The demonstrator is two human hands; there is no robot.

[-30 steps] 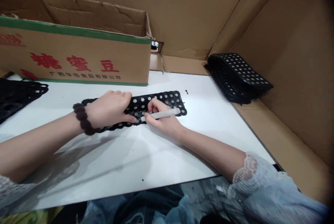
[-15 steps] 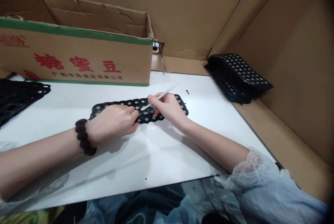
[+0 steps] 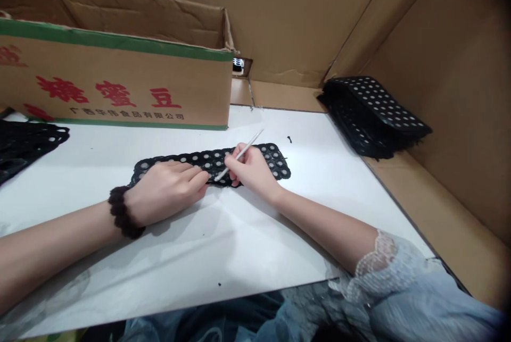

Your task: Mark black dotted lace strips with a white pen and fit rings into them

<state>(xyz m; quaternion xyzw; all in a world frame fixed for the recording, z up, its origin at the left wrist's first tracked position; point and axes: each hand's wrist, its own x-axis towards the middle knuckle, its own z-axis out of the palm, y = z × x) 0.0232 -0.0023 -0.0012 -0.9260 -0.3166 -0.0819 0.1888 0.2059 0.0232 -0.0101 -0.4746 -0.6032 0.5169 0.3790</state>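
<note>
We are seeing white dots patterning the black strip (image 3: 282,166) and the black stack (image 3: 383,102), green edging and red characters marking the brown carton (image 3: 159,76), and white covering the tabletop (image 3: 255,241).

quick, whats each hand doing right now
Left hand: pressed on the black dotted strip, nothing seen gripped.
Right hand: closed on a thin white stick, its lower tip at the strip.
</note>
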